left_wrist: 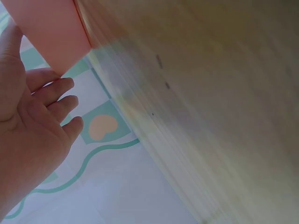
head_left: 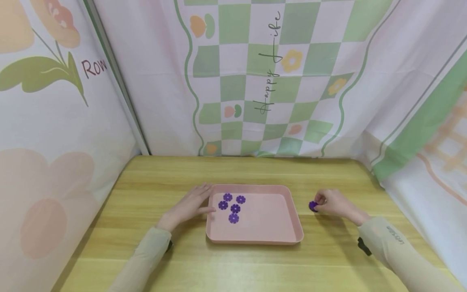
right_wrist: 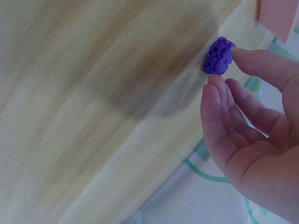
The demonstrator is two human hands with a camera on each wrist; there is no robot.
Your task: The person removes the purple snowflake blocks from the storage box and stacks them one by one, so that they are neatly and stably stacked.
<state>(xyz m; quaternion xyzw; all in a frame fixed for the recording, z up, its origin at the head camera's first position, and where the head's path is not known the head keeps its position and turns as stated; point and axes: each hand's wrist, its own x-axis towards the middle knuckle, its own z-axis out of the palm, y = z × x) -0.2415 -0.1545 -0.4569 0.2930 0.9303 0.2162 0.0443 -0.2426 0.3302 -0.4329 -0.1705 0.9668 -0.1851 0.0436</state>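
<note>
A pink tray [head_left: 266, 215] lies on the table with several purple flower-shaped discs [head_left: 235, 208] in its left part. At the tray's left edge rests the left hand [head_left: 187, 207], fingers extended, the thumb reaching over the rim. The left wrist view shows that hand [left_wrist: 35, 102] touching the pink tray wall [left_wrist: 53, 32]. Right of the tray, the right hand [head_left: 335, 204] pinches purple discs [head_left: 313, 206]. In the right wrist view these look like a small stack [right_wrist: 219, 56], between the thumb and fingertips of the right hand [right_wrist: 257, 112].
The wooden table [head_left: 233, 267] reaches back to a checkered curtain [head_left: 270, 73]. Printed cloth [head_left: 54, 134] hangs on the left side, and more cloth [head_left: 430, 162] on the right. A corner of the tray [right_wrist: 280, 16] shows at the top right of the right wrist view.
</note>
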